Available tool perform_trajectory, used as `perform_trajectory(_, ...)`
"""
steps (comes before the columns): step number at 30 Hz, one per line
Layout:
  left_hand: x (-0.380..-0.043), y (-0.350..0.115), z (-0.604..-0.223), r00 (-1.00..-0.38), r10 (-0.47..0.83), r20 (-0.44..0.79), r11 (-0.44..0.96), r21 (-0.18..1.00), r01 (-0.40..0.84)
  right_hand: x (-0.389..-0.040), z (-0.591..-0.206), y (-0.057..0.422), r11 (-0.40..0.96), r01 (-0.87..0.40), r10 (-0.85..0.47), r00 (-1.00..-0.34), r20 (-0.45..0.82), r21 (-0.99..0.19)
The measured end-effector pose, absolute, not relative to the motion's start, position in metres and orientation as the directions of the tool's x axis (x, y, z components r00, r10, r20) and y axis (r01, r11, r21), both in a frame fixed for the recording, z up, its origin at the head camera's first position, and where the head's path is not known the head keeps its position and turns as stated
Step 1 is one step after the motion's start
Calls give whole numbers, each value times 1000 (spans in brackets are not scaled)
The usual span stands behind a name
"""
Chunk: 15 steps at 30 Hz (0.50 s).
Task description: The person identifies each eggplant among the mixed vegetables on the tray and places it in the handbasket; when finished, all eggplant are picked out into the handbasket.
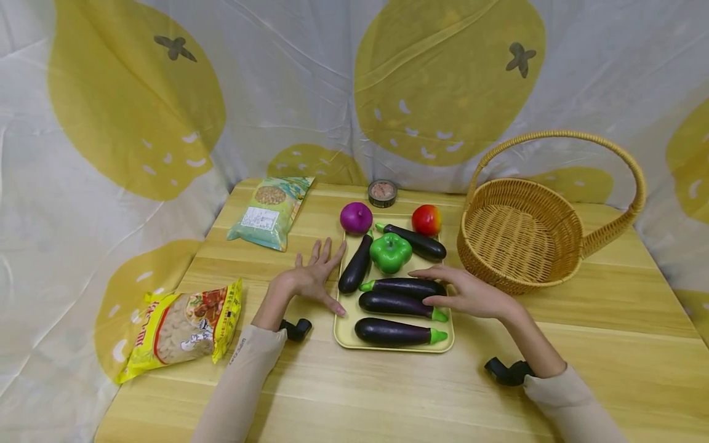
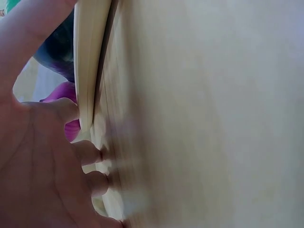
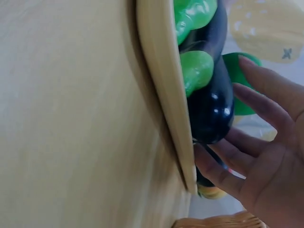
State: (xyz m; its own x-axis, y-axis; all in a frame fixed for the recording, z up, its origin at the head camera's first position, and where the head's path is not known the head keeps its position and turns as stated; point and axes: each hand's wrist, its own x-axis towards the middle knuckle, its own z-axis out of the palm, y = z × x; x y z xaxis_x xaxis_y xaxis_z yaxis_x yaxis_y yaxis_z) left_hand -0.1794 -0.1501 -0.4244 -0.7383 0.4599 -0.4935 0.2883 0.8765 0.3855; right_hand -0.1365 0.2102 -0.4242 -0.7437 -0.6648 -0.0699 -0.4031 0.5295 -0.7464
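Note:
A pale yellow tray [image 1: 349, 338] bears several dark eggplants [image 1: 392, 331], a green bell pepper [image 1: 390, 253], a purple onion [image 1: 356, 218] and a red-yellow fruit [image 1: 427, 220], the last two at its far corners. My left hand [image 1: 312, 277] is spread at the tray's left side, its thumb by the rim. In the left wrist view its other fingers reach low beside the tray wall [image 2: 88, 61]. Over the right rim, my right hand [image 1: 468, 294] extends loosely bent fingers at the middle eggplants. An eggplant's rounded end [image 3: 211, 114] lies beside those fingers; contact is hard to tell.
On the right stands a wicker basket [image 1: 487, 271] with a tall handle. A green-blue packet [image 1: 271, 212] lies at back left, a yellow packet [image 1: 185, 326] at front left. Behind the tray sits a small round tin [image 1: 382, 193]. A lemon-print cloth [image 1: 299, 80] hangs behind the table.

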Motion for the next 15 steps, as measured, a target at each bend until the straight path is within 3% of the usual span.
perform_trajectory(15, -179, -151, -426, -742, 465, -483, 871, 398, 287, -142, -431, 203, 536, -470, -682, -731, -31, -702)
